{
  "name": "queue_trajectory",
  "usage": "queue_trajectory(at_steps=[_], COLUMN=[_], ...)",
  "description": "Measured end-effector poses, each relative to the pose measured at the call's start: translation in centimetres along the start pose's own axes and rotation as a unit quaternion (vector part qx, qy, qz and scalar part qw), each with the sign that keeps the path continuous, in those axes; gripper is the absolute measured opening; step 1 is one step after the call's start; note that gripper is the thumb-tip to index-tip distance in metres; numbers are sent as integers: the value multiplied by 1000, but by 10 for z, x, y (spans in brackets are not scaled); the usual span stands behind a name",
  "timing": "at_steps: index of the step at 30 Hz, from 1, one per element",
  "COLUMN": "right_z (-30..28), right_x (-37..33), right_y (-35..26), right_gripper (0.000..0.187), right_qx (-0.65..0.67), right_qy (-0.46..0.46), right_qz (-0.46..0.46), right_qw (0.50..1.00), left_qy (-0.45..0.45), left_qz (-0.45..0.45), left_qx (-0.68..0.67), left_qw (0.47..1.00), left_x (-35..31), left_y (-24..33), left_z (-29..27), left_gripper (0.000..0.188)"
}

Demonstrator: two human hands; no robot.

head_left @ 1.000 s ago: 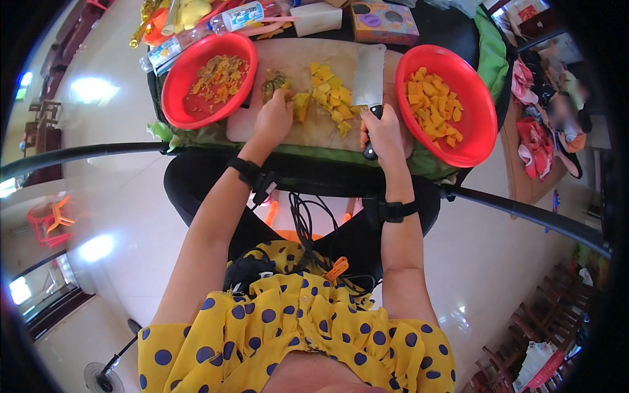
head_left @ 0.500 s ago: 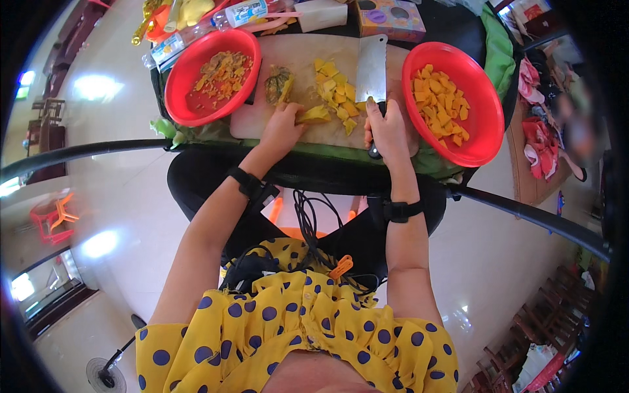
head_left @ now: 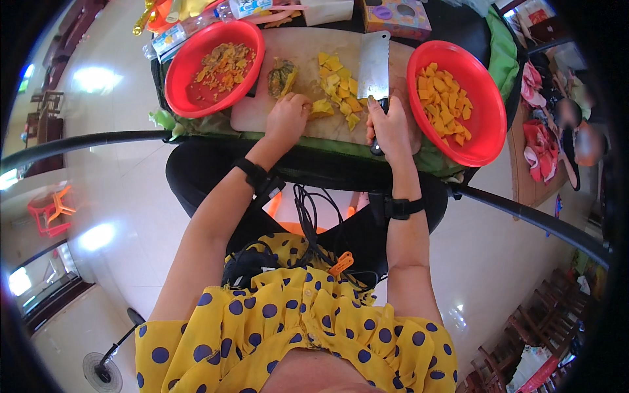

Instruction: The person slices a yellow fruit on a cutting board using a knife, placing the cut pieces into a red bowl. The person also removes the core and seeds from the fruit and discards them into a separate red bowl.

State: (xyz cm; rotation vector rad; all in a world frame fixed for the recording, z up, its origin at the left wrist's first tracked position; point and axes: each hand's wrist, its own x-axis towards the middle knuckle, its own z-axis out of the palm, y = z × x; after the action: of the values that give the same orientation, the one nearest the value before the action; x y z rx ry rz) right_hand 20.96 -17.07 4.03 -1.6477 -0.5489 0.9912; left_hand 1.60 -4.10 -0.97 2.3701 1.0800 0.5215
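Note:
My right hand (head_left: pixel 390 128) is wrapped round the black handle of a cleaver (head_left: pixel 374 69), whose broad blade lies flat over the board and points away from me. My left hand (head_left: pixel 287 118) is closed at the board's left side, with fingers curled at a yellow pumpkin piece (head_left: pixel 321 109). Just beyond it sits a chunk of pumpkin with green, mottled rind (head_left: pixel 281 73). Cut pumpkin pieces (head_left: pixel 339 84) lie in a loose band between my left hand and the cleaver. All of this rests on a pale cutting board (head_left: pixel 252 119).
To the left stands a red basin (head_left: pixel 180 98) with pumpkin scraps; the red basin (head_left: pixel 486 124) on the right holds orange pumpkin pieces. Plastic bottles (head_left: pixel 171 39) and a patterned box (head_left: pixel 397 18) line the far side. A dark bar (head_left: pixel 537 218) crosses at the right.
My left hand has shifted slightly forward and its fingers have curled in more over the pumpkin piece. The right hand stays on the cleaver.

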Motion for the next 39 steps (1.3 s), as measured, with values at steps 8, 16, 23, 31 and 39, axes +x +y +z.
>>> queue_trajectory(at_steps=[8, 16, 23, 31, 39], right_z=[1, 2, 1, 3, 1], right_x=[-1, 0, -1, -4, -28], right_y=[1, -3, -2, -8, -20], right_gripper=[33, 31, 30, 31, 30], right_qx=[-15, -17, -13, -13, -117], right_qy=[0, 5, 1, -6, -118], right_qz=[4, 12, 11, 14, 22], right_qw=[1000, 1000, 1000, 1000, 986], left_qy=[-4, -48, -120, -13, -27], left_qz=[27, -20, -271, -134, -163], left_qx=[-22, -33, -253, -14, -108], left_qw=[999, 998, 921, 991, 980], left_x=[-11, 10, 18, 19, 0], left_y=[13, -17, -11, -7, -51], left_z=[-2, 16, -2, 22, -19], left_gripper=[26, 40, 53, 60, 54])
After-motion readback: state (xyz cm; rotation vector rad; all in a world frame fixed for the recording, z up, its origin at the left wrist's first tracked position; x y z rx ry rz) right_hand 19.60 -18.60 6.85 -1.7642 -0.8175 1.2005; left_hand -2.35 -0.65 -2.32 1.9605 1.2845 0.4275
